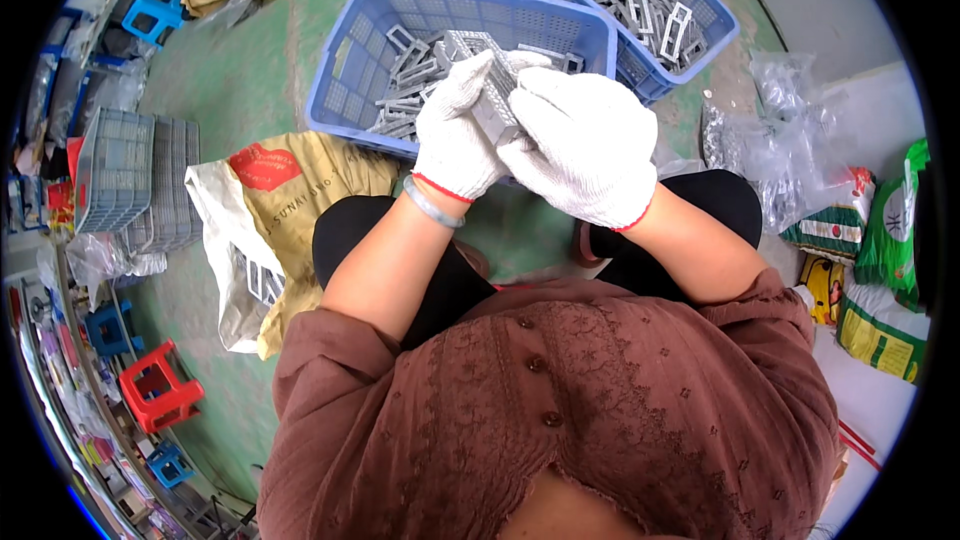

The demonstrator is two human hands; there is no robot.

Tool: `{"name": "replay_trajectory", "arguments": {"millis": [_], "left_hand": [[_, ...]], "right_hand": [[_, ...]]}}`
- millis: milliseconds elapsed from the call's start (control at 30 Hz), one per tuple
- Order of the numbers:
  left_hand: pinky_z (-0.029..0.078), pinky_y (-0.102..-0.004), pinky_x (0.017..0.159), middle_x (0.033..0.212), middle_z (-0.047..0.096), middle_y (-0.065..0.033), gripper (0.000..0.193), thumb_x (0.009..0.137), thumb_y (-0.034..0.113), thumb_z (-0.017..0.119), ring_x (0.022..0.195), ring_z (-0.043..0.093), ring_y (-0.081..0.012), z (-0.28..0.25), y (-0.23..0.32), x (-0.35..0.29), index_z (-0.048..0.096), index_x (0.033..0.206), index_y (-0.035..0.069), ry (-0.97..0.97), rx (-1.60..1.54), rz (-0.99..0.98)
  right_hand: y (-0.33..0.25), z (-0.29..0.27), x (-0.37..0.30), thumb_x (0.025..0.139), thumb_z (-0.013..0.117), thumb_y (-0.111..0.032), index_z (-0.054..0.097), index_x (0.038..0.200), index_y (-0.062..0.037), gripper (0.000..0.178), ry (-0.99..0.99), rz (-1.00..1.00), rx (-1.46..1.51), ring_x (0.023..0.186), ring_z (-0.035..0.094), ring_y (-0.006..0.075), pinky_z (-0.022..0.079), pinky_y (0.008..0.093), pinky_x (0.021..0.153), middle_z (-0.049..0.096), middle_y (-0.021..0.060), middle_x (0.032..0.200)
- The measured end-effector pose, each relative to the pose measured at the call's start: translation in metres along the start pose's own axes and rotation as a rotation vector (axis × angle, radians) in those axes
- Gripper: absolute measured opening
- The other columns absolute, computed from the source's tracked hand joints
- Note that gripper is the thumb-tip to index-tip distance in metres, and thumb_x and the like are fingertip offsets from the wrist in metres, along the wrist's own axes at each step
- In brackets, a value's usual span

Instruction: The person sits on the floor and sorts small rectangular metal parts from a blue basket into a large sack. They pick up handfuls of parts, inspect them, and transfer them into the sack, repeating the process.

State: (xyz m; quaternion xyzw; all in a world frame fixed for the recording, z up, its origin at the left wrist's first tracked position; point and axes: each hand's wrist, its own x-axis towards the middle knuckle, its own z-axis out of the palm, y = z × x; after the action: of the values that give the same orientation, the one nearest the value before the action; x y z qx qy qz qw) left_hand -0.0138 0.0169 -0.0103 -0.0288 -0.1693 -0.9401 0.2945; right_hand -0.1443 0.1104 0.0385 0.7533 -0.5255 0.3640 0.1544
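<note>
Holding metal pcs btwn L grip, R grip.

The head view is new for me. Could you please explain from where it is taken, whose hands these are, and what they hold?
No machine is here: a person works with two gloved hands. The camera sits on the person's head and looks down, so the brown shirt is the wearer's. Its wide lens bends straight edges.

The left hand and right hand together hold grey metal pieces, partly hidden from view, at the near basket. More grey frames lie inside it and in the far basket; both baskets are blue. On the green floor, a sack lies to the left.
</note>
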Motion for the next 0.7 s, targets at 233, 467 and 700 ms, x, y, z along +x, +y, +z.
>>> {"name": "replay_trajectory", "arguments": {"millis": [233,467,700], "left_hand": [[0.046,-0.0473,0.105,0.123,0.062,-0.0255,0.047,0.099,0.026,0.050,0.115,0.061,-0.0360,-0.010,0.009,0.004,0.053,0.126,-0.012,0.038,0.028,-0.059],[0.045,-0.0470,0.106,0.123,0.062,-0.0243,0.047,0.099,0.025,0.051,0.115,0.061,-0.0351,-0.013,0.014,0.004,0.053,0.128,-0.012,0.006,0.044,-0.083],[0.046,-0.0456,0.105,0.122,0.062,-0.0221,0.046,0.097,0.024,0.052,0.115,0.060,-0.0331,-0.015,0.014,0.003,0.053,0.129,-0.010,0.045,0.134,-0.055]], "right_hand": [[0.002,0.009,-0.006,0.069,0.075,-0.022,0.067,0.092,-0.0083,0.028,0.031,0.067,0.011,0.078,0.066,0.0268,0.053,0.0350,0.067,0.068,0.0084,0.097],[0.007,0.017,-0.007,0.071,0.074,-0.024,0.066,0.090,-0.0105,0.024,0.103,0.056,0.071,0.079,0.065,0.0271,0.053,0.0353,0.068,0.067,0.0069,0.096],[0.012,0.022,-0.017,0.068,0.077,-0.022,0.069,0.099,-0.0099,0.034,0.098,0.087,0.085,0.088,0.067,0.0292,0.056,0.0363,0.076,0.069,0.0098,0.107]]}}
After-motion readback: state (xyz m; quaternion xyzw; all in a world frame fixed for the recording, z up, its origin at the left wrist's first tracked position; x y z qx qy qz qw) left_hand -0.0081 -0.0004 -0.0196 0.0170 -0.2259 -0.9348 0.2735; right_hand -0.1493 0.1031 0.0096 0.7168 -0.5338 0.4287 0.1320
